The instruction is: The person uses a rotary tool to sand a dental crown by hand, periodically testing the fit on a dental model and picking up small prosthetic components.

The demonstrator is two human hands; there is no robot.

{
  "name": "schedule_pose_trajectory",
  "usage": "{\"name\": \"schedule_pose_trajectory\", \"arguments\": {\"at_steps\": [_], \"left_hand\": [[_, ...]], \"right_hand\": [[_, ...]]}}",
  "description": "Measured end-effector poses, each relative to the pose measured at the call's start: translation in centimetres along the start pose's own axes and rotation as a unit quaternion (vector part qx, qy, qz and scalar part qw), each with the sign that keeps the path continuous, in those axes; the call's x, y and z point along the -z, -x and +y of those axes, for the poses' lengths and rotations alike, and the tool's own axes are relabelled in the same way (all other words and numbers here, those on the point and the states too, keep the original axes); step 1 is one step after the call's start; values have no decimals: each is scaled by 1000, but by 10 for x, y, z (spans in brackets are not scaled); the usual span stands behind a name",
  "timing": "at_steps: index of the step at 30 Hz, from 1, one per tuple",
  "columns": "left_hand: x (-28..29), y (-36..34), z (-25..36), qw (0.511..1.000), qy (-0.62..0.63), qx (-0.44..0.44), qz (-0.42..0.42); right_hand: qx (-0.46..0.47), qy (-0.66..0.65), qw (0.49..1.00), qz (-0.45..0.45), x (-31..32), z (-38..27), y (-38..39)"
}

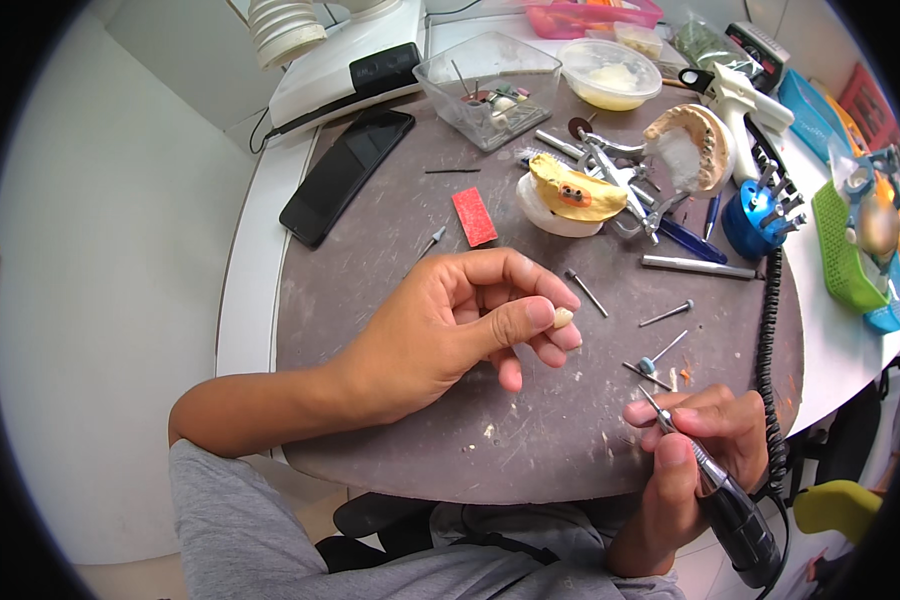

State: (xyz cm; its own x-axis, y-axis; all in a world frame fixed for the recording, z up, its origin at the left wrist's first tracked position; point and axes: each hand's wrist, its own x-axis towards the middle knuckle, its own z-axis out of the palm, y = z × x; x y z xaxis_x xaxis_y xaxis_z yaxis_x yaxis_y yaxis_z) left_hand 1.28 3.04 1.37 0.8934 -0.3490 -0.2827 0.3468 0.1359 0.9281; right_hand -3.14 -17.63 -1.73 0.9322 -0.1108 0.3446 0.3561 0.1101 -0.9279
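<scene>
Between the thumb and fingers of my left hand (470, 320) is a small cream-coloured dental crown (563, 317), held over the middle of the grey work mat (400, 400). My right hand (705, 450) grips a black and silver rotary handpiece (725, 500) like a pen. Its thin bur (650, 397) points up and to the left, apart from the crown. Several loose burs lie on the mat between and beyond my hands, among them one with a blue-grey wheel (647, 365). A yellow and white dental model (575, 195) stands farther back.
A black phone (347, 178) and a red block (474, 217) lie at left. Behind are a clear plastic tray (490, 90), a round tub (610, 75) and a dental cast (695, 145). A blue bur holder (755, 215) stands right, beside the handpiece's coiled cord (770, 340).
</scene>
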Motion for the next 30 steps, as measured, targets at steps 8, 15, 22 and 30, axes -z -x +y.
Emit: {"name": "schedule_pose_trajectory", "arguments": {"at_steps": [8, 15, 22, 30], "left_hand": [[-8, 7, -9, 1000, 3, -21, -22], [-13, 7, -15, 999, 22, -25, -42], [-17, 11, -18, 999, 12, -26, -46], [-20, 11, -26, 998, 3, -56, -43]], "right_hand": [[45, -21, 998, -48, 8, 6, 0], [100, -27, 993, -62, 6, 12, -1], [97, -37, 992, -72, 4, 12, -3], [79, -37, 994, -61, 1, 12, -1]]}}
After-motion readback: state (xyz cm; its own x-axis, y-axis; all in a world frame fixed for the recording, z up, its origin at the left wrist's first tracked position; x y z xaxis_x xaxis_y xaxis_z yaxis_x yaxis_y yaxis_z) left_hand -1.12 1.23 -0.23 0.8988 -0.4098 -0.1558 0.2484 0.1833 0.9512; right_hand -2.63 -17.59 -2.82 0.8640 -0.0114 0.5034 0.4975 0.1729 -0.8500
